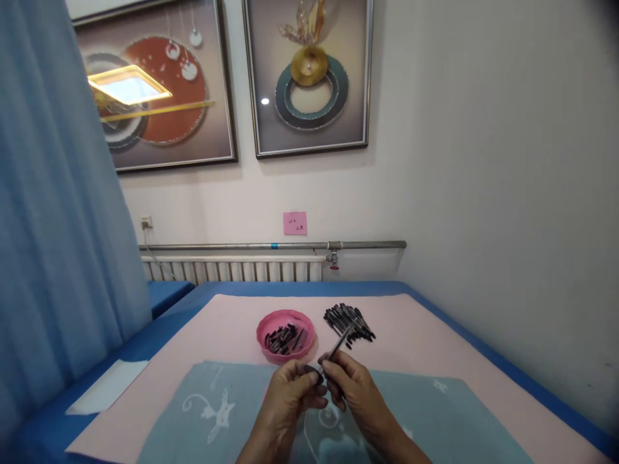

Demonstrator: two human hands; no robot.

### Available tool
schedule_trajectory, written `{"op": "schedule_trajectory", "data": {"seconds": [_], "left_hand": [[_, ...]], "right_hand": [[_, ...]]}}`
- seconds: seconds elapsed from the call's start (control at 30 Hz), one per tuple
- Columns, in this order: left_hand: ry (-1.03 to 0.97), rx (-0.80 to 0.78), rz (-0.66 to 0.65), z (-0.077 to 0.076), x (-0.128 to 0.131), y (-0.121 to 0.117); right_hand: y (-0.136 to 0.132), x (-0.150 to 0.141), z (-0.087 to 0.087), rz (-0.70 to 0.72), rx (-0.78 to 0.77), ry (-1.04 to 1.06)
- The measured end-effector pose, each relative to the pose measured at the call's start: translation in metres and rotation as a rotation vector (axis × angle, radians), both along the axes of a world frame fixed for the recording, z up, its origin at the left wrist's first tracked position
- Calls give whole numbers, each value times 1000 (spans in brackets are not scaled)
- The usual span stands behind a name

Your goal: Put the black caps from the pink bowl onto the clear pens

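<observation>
Above the blue cloth, my two hands are close together in front of me. My right hand (352, 385) is closed on a slim pen (341, 340), its clear-and-dark barrel slanting up and away to the right. My left hand (291, 388) pinches a small dark piece (310, 369) by the pen's near end; its exact kind cannot be made out. Just beyond my left hand is a pink bowl (262, 339) with black pen parts (285, 339) in it. Behind the pen's far tip lies a pile of black-capped pens (344, 317).
Pink paper (232, 322) covers the blue table (203, 290), with a blue patterned cloth (193, 399) over its near part. A white sheet (107, 386) lies at the left edge. A blue curtain (62, 225) hangs left; a radiator (242, 269) and pipe (232, 247) run along the wall.
</observation>
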State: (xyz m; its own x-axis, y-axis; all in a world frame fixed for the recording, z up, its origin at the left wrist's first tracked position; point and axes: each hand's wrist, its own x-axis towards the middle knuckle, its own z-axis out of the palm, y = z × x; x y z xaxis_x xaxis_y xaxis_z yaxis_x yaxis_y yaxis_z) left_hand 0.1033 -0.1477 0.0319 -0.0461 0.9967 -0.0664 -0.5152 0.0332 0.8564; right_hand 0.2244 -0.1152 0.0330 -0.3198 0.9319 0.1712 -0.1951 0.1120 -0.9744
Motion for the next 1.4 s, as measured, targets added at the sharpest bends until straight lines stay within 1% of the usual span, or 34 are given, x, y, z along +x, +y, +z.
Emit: {"op": "schedule_trajectory", "data": {"seconds": [0.17,0.3,0.4,0.5,0.63,0.83,0.97,1.1,1.2,1.3,1.4], "left_hand": [[102,36,55,2,-4,-8],[180,20,234,1,-24,-11],[192,-17,306,-6,-39,-11],[201,-35,343,-13,-45,-15],[208,-47,389,-18,-50,-21],[231,-59,433,-21,-60,-28],[254,-68,436,-22,-60,-28],[272,-62,424,-18,-55,-22],[292,-41,416,-12,-54,-13],[334,-20,416,-3,-59,0],[414,-23,423,4,-69,13]], "right_hand": [[-3,4,0,-61,17,-7],[2,15,-1,-126,10,28],[5,20,-4,-139,-22,65],[4,20,-8,-139,-49,92],[1,17,-8,-123,-64,109],[-1,14,0,-63,-60,148],[-4,18,7,-57,-59,186],[-7,27,15,-85,-66,215],[-6,32,20,-102,-66,205],[-2,33,24,-110,-56,167],[6,30,28,-107,-50,95]]}}
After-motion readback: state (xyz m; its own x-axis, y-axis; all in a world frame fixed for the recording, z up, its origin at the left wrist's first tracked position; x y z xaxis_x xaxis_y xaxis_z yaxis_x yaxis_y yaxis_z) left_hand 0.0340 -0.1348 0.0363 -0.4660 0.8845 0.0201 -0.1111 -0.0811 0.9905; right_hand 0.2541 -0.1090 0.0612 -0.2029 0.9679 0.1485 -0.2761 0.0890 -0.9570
